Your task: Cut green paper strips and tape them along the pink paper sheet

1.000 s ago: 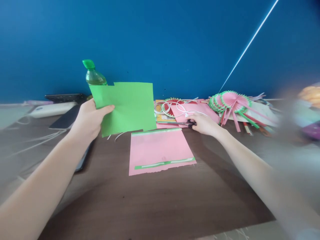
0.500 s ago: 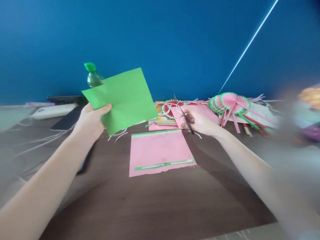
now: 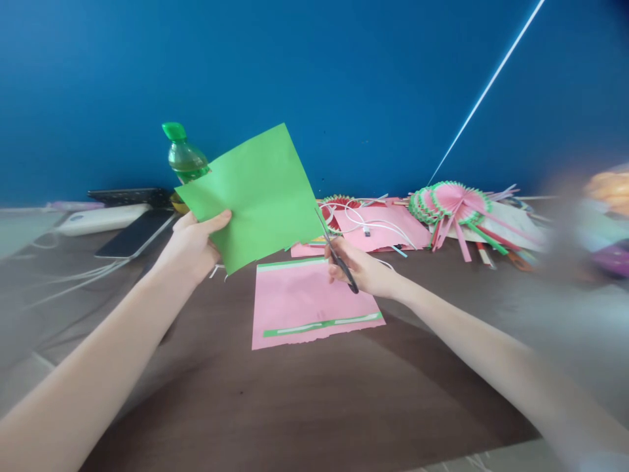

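Observation:
A sheet of green paper [image 3: 260,196] is raised above the table, pinched near its lower left edge by my left hand [image 3: 196,246]. My right hand [image 3: 361,267] grips a pair of scissors [image 3: 339,252] with dark handles. The blades point up and left, close to the paper's right corner; whether they touch it I cannot tell. Below both hands a pink sheet [image 3: 304,298] lies flat, with green strips along its top and near its torn lower edge. White pieces lie on the lower green strip.
A green-capped bottle [image 3: 187,160] stands behind the green paper. At left lie a dark phone [image 3: 135,235] and a white oblong device [image 3: 103,219]. White cable [image 3: 388,225] rests over pink paper [image 3: 356,236] at the back. Pleated pink-and-green paper rosettes [image 3: 455,200] sit at right on the brown table [image 3: 275,406].
My right hand has brought the scissors left and down, toward the green paper. My left hand has shifted the paper slightly right. The cable and pink paper behind are more exposed.

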`<control>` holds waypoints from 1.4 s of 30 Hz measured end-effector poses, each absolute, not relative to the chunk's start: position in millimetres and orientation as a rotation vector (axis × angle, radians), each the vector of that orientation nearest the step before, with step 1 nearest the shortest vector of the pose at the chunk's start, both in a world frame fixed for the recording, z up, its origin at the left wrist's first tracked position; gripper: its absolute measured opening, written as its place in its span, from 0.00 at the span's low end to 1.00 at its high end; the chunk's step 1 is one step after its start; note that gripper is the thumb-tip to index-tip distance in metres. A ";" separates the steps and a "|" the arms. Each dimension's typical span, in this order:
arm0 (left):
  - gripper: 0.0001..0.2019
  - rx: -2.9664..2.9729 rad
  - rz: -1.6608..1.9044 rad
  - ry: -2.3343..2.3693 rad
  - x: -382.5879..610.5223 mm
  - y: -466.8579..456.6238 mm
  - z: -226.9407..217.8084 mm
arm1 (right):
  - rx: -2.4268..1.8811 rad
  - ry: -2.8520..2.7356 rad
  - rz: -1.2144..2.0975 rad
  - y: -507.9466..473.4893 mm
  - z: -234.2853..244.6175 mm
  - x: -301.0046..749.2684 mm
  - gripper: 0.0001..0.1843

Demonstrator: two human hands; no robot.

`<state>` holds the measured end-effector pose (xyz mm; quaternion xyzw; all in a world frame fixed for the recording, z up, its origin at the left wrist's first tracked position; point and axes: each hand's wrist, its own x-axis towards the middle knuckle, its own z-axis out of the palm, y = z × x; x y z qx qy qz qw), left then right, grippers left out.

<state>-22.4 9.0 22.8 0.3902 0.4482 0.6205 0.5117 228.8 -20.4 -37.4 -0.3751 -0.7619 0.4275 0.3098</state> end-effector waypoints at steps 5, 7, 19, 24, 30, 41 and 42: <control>0.16 0.947 1.453 1.082 -18.6 6.8 21.8 | -0.967 -2.033 1.112 -19.8 -39.7 228.8 0.16; 0.15 0.955 1.450 1.086 -18.2 6.9 20.8 | -0.970 -2.038 1.095 -20.8 -38.9 228.2 0.16; 0.16 0.967 1.451 1.089 -19.1 9.3 17.4 | -0.986 -1.996 1.103 -21.9 -38.1 227.7 0.18; 0.17 0.979 1.441 1.085 -19.3 8.4 17.6 | -0.979 -1.970 1.126 -22.8 -38.7 227.0 0.18; 0.16 0.966 1.438 1.106 -20.2 8.1 18.9 | -0.991 -1.972 1.126 -23.4 -37.6 227.3 0.18; 0.16 0.941 1.475 1.081 -18.2 10.8 16.3 | -0.970 -1.949 1.136 -23.2 -39.1 226.8 0.18; 0.16 0.939 1.477 1.077 -18.3 11.0 16.0 | -0.973 -1.945 1.141 -23.4 -38.7 226.6 0.19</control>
